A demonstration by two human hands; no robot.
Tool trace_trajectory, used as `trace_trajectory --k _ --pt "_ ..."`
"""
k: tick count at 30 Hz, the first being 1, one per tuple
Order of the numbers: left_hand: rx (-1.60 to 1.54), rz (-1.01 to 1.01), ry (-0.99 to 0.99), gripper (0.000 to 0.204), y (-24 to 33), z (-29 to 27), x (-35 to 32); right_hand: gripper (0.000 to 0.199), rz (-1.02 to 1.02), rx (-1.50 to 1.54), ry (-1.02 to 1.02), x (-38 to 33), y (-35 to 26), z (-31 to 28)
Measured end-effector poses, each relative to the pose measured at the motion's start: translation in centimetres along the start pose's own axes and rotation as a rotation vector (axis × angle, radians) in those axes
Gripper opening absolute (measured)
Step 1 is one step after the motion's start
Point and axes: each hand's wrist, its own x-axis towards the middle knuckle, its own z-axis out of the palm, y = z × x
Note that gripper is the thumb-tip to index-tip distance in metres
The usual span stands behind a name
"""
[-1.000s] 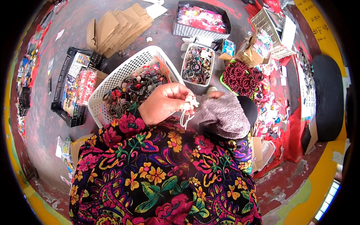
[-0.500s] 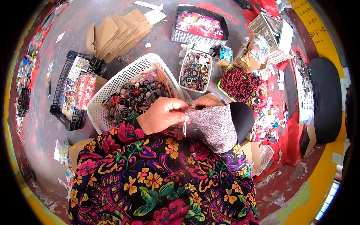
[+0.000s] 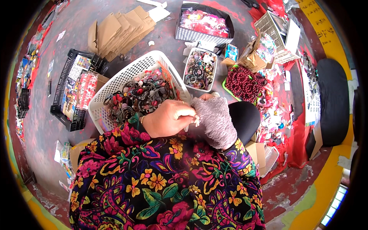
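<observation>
My left hand (image 3: pixel 168 119) is in front of my chest, its thumb and fingers pinched together. A small whitish piece (image 3: pixel 197 120) sticks out at the fingertips; its kind is too small to tell. Beside it, fuzzy grey-mauve cloth (image 3: pixel 216 122) covers my right wrist and most of that hand. Only a little of my right hand (image 3: pixel 207 96) shows past the cloth's far end, so its grip is hidden. Just beyond my left hand stands a white perforated basket (image 3: pixel 126 71) heaped with hair ties (image 3: pixel 140 94) in black, grey, red and pink.
A white tray (image 3: pixel 211 85) of hair ties stands ahead, with dark red beads (image 3: pixel 245 84) to its right. Farther off are a patterned bin (image 3: pixel 199 36) of pink packets and flattened cardboard (image 3: pixel 119 32). A black crate (image 3: pixel 63 90) lies at left. Small items litter the right side.
The fuzzy cloth and right hand have shifted slightly left and away, hiding more of the right fingers. My left hand has turned inward; thin white strands that hung below its fingers no longer show there.
</observation>
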Motion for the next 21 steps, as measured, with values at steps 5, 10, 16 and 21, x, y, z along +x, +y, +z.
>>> trace_trajectory --k 5,10,16,21 --pt "-0.624 -0.382 0.001 0.015 -0.3 -0.8 -0.1 0.024 -0.236 -0.216 0.119 -0.5 0.8 -1.0" --pt "-0.768 -0.511 -0.033 0.02 -0.3 -1.8 0.4 0.037 -0.227 -0.19 0.073 -1.0 2.1 -2.1" --pt "-0.668 -0.379 -0.011 0.021 -0.1 -0.8 0.1 0.036 -0.335 -0.331 0.184 -0.7 1.2 -2.1" --pt "-0.362 -0.172 -0.031 0.016 -0.3 -0.8 0.0 0.028 -0.231 -0.305 -0.005 -0.9 0.8 -1.9"
